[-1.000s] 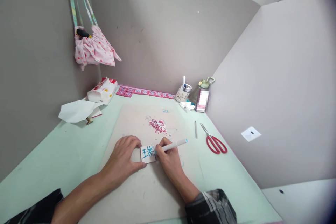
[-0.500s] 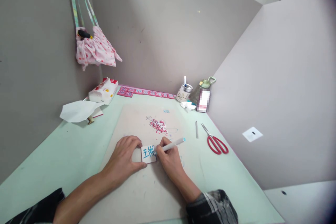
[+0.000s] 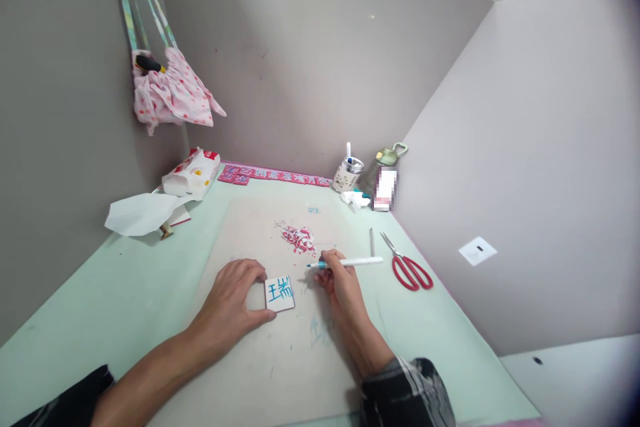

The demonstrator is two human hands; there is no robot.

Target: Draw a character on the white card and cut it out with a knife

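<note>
Pale mat [image 3: 240,383] spreads around a tile [image 3: 280,294] — left grip [image 3: 234,293] pinching its edges, right grip [image 3: 341,287] holding pen [image 3: 361,261] apart

The square tile [image 3: 279,301] is white with blue strokes and a dark edge. The marker [image 3: 357,261] is white, blue near its tip. The bench [image 3: 60,320] is pale mint, its mat [image 3: 250,373] beige. The scraps [image 3: 299,240] mix pink, red and white. At right, the scissors [image 3: 411,272] show red handles and silvery blades. The far plaques [image 3: 285,177] are pink-red with pale characters; the far-left bag [image 3: 175,97] is pink, red-spotted. The right sleeve [image 3: 407,393] is black with pale plaid lines.
</note>
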